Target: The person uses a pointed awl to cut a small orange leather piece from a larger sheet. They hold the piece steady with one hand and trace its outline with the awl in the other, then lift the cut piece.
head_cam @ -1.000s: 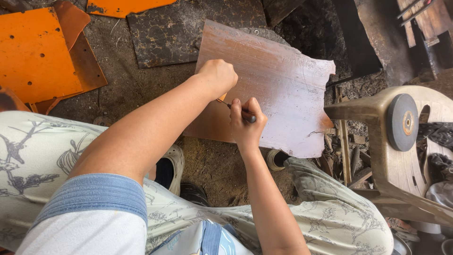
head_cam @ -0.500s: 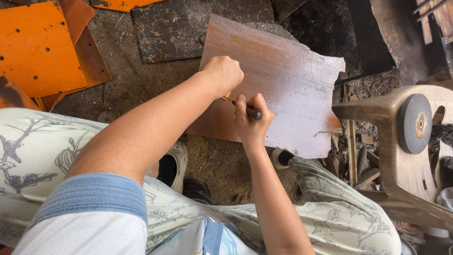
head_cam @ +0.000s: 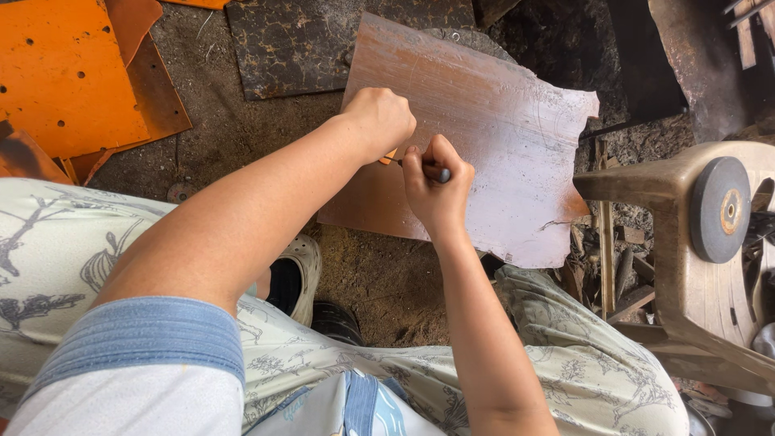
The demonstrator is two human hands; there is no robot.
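Observation:
A reddish-brown metal sheet with a ragged right edge lies on the ground in front of me. My left hand is closed and presses down on the sheet over a small orange piece that peeks out below it. Right beside it, my right hand grips a thin dark marking tool whose tip rests on the sheet. The two hands almost touch.
Orange perforated metal plates lie at the top left. A dark rusty sheet sits behind the work. A plastic chair with a grey grinding disc on it stands at the right. My shoes rest on dirt below.
The view has shifted slightly, so the sheet sits a little higher and to the right. Both hands stay together on the sheet in nearly the same pose.

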